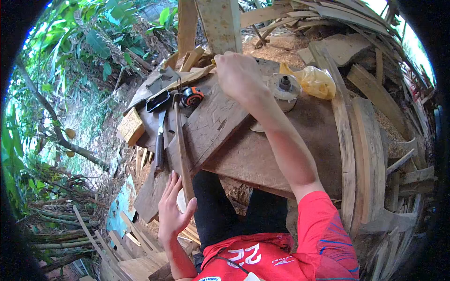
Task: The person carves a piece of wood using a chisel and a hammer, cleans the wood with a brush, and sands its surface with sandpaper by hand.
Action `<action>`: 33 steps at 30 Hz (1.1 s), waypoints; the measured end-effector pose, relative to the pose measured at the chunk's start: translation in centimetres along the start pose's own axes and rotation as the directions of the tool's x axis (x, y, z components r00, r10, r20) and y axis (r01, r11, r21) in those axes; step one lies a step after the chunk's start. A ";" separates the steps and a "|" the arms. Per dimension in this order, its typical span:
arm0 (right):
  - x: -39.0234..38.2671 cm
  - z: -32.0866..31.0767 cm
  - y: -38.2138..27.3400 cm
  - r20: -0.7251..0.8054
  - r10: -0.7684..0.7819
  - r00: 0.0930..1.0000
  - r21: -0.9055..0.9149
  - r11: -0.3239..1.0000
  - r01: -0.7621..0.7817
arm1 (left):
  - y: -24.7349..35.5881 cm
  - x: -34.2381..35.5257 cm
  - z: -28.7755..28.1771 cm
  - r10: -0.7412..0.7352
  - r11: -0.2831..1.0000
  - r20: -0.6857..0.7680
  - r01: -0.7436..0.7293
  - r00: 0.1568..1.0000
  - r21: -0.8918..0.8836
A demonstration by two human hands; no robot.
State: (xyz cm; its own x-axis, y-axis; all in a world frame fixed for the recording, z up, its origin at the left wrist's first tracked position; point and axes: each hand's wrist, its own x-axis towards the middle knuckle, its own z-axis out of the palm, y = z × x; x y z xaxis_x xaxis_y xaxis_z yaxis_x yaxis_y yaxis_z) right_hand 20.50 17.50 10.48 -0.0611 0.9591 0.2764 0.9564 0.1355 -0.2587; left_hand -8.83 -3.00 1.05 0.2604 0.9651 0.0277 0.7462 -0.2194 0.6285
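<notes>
Right hand (239, 75) is reaching to 12 o'clock, fingers curled over the tabletop's (281, 154) far edge by an upright plank (220, 23), can't tell what it's gripping. Left hand (172, 210) is hanging spread open at 7 o'clock, w/ a thin wood strip (183, 154) just above it & a tape measure (192, 96) sitting around 11.

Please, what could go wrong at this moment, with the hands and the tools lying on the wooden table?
1. The left hand presses a thin wooden strip at the table edge; the strip might slip or splinter.
2. The handsaw lies beside that strip, near the edge; a knock could drop it toward the legs.
3. The right hand reaches far forward past the tape measure, so the balance may be weak.
</notes>
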 end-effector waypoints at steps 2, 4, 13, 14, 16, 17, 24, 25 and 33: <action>-0.2 0.2 0.1 0.097 -0.085 0.992 0.175 0.982 0.067 | 0.0 -0.1 0.1 -0.002 1.000 -0.006 0.002 1.000 -0.027; -0.5 0.3 -0.2 0.178 -0.184 0.967 0.351 0.930 0.113 | 0.0 0.0 0.0 0.002 1.000 -0.004 -0.002 1.000 0.008; -0.7 -0.3 -0.8 0.084 -0.048 0.995 -0.146 0.988 0.060 | -0.2 -0.1 0.1 0.012 1.000 -0.010 -0.012 1.000 0.013; -0.7 -0.4 -0.6 0.085 -0.048 0.995 -0.144 0.988 0.060 | -0.3 -0.1 0.1 0.011 1.000 -0.008 -0.010 1.000 0.014; -0.6 -0.9 0.2 0.055 -0.088 0.995 0.213 0.974 0.074 | -0.2 -0.1 0.3 0.022 1.000 -0.022 -0.022 1.000 -0.002; -0.5 -0.8 0.4 0.053 -0.089 0.995 0.212 0.974 0.076 | -0.2 -0.1 0.2 0.023 1.000 -0.024 -0.023 0.999 -0.002; 0.1 -0.2 0.5 0.151 -0.105 0.983 0.204 0.976 0.073 | -0.1 0.1 0.3 0.014 1.000 -0.017 -0.014 1.000 0.022; -0.2 -0.4 0.4 0.232 -0.185 0.955 0.360 0.928 0.093 | -0.1 0.0 0.3 0.008 1.000 -0.021 -0.007 1.000 0.019; -1.2 -2.0 -0.3 0.198 -0.091 0.976 0.150 0.987 0.061 | 0.0 0.0 0.4 0.014 1.000 -0.028 -0.013 1.000 0.026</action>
State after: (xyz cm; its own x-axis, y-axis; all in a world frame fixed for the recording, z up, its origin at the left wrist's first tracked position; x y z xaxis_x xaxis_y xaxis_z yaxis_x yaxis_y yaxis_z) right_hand 20.86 15.83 12.04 -0.2029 0.9731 0.1096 0.8974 0.2295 -0.3768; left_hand -8.59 -3.06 0.80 0.2535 0.9656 0.0580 0.7587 -0.2356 0.6073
